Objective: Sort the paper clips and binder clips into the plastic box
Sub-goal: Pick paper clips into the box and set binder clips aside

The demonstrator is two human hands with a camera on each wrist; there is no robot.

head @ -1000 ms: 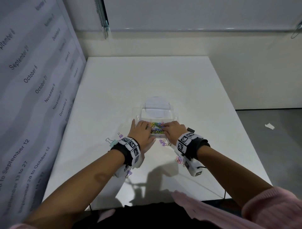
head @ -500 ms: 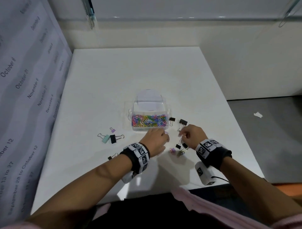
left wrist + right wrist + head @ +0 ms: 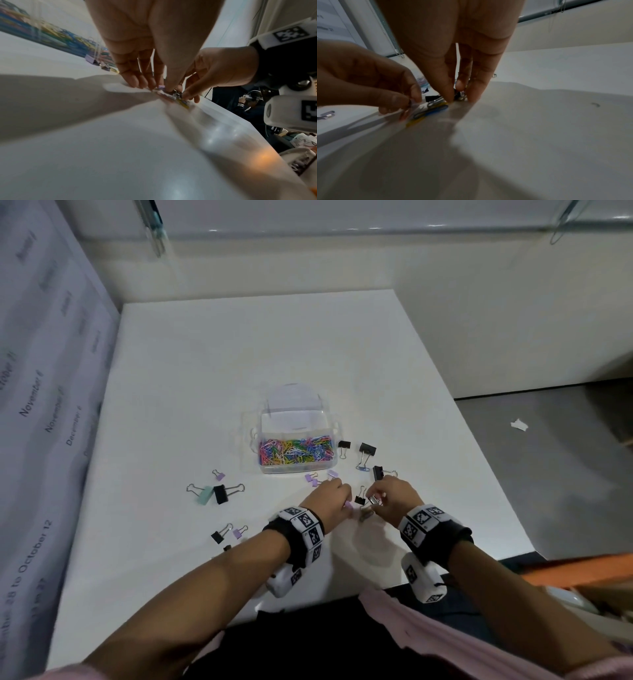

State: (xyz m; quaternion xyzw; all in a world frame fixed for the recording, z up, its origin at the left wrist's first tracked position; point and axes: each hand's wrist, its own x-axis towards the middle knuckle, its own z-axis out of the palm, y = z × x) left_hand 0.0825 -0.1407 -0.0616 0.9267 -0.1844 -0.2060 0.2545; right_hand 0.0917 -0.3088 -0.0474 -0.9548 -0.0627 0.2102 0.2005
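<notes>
Now, low in the centre of frame, both hands crowd a blurred heap of clips (image 3: 363,510). Left hand (image 3: 330,499) fingers pinch a lilac binder clip (image 3: 348,504); right hand (image 3: 394,497) seems clamped on a black one. Plastic box (image 3: 297,470) sits above them. Left wall reads "November", "December".
</notes>
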